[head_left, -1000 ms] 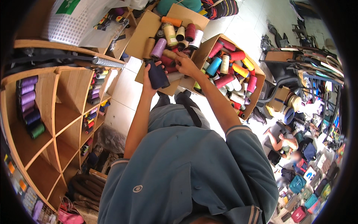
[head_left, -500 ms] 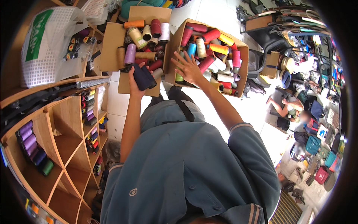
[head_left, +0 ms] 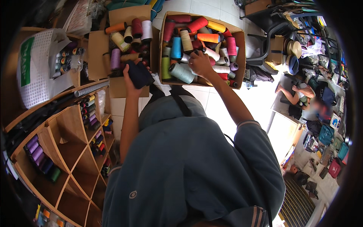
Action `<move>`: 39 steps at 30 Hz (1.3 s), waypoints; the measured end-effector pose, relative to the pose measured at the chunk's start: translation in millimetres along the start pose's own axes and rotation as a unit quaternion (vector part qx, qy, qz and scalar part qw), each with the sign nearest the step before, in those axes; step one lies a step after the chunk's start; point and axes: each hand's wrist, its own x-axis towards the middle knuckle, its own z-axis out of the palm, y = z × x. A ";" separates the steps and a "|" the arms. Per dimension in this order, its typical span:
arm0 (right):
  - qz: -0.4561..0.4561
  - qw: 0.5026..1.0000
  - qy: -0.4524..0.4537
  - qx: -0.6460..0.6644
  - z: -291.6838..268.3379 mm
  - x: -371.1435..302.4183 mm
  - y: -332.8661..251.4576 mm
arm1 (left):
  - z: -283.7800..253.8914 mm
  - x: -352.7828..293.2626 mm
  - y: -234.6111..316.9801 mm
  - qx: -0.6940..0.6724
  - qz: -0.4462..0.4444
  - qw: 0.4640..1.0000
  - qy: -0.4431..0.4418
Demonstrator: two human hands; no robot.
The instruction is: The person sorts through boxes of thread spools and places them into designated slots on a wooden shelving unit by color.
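Clasping navy thread (head_left: 139, 75), left hand (head_left: 131, 84), fingers wrapped, right hand (head_left: 200, 64) (can't tell if pinching) over spools (head_left: 182, 73) inside right box's (head_left: 241, 49) near edge, floor (head_left: 223, 106) beyond

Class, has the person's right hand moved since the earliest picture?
Yes: the right hand went rightward, from over the left carton to over the right carton.

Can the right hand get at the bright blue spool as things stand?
Probably yes: the right hand is close by over the same box, and nothing covers the bright blue spool from above.
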 end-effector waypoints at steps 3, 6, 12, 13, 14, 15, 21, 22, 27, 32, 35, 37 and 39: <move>-0.060 0.996 0.040 -0.048 -1.2 -4.4 2.1 | 7.3 -2.7 -7.5 0.016 0.006 1.000 0.013; -0.120 0.984 0.116 -0.057 4.7 3.1 -1.7 | 13.4 -2.4 -18.1 0.023 0.011 1.000 0.012; -0.132 0.986 0.100 -0.025 3.2 13.2 7.5 | 35.9 2.1 -42.5 0.023 0.010 1.000 0.017; -0.138 0.984 0.107 -0.029 4.6 11.6 12.6 | 39.6 3.7 -46.2 0.031 0.011 0.999 0.014; -0.133 0.986 0.096 -0.024 3.1 11.1 16.6 | 44.3 4.9 -49.9 0.037 0.014 0.999 0.012; -0.128 0.988 0.085 -0.019 1.6 10.4 20.5 | 48.9 6.2 -53.8 0.046 0.016 0.999 0.018; -0.206 0.976 0.071 0.023 2.0 6.9 53.0 | 70.9 12.2 -72.8 0.087 0.031 0.995 0.031; -0.239 0.969 0.054 0.028 4.2 5.8 60.9 | 73.7 13.5 -75.4 0.090 0.030 0.995 0.036; -0.219 0.966 0.095 0.102 -22.6 -8.8 83.9 | 84.5 12.3 -84.6 0.081 0.040 0.993 0.072; -0.197 0.962 0.114 0.148 -27.7 -27.2 93.9 | 97.9 17.0 -87.6 0.114 0.038 0.990 0.076; -0.164 0.965 0.055 0.195 -37.4 -37.4 99.3 | 104.9 22.5 -93.1 0.151 0.035 0.986 0.054; -0.139 0.972 0.058 0.183 -39.0 -46.6 107.4 | 108.1 29.0 -98.4 0.155 0.016 0.987 0.042; -0.121 0.969 0.024 0.213 -47.2 -56.8 110.9 | 106.8 33.2 -105.3 0.169 -0.004 0.985 0.036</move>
